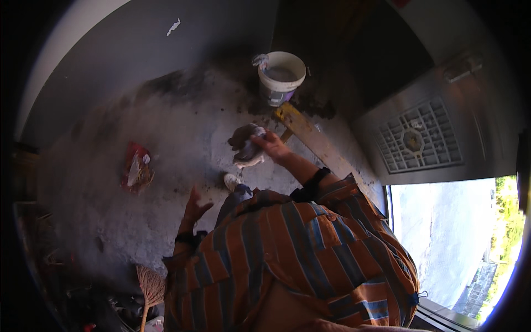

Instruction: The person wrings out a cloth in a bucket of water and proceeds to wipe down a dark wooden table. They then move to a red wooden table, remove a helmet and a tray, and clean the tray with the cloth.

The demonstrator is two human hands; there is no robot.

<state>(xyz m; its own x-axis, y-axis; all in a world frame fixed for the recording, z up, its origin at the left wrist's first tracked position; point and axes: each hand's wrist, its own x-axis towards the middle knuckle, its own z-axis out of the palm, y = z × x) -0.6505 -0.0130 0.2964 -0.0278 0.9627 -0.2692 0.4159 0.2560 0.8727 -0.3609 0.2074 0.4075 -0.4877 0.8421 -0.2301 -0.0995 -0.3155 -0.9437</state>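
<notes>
My right hand (271,145) reaches out over the floor, its fingers closed on a bunched, dirty cloth (248,145) with grey-brown and pale parts. Low at the left of my body, my left hand (197,206) holds nothing, its thumb and fingers spread. Beyond the cloth stands a white plastic bucket (282,85) with greyish contents that look like liquid. Another crumpled cloth (260,61) hangs on the bucket's rim. A worn yellowish wooden bench or plank (317,137) runs from beside the bucket towards my right arm.
On the floor at left lies a red plastic bag (135,168) with loose material. A straw broom (150,284) is at lower left, near dark clutter. At right are a metal door with a lattice panel (419,137) and a bright opening. A grey wall (186,45) borders the floor.
</notes>
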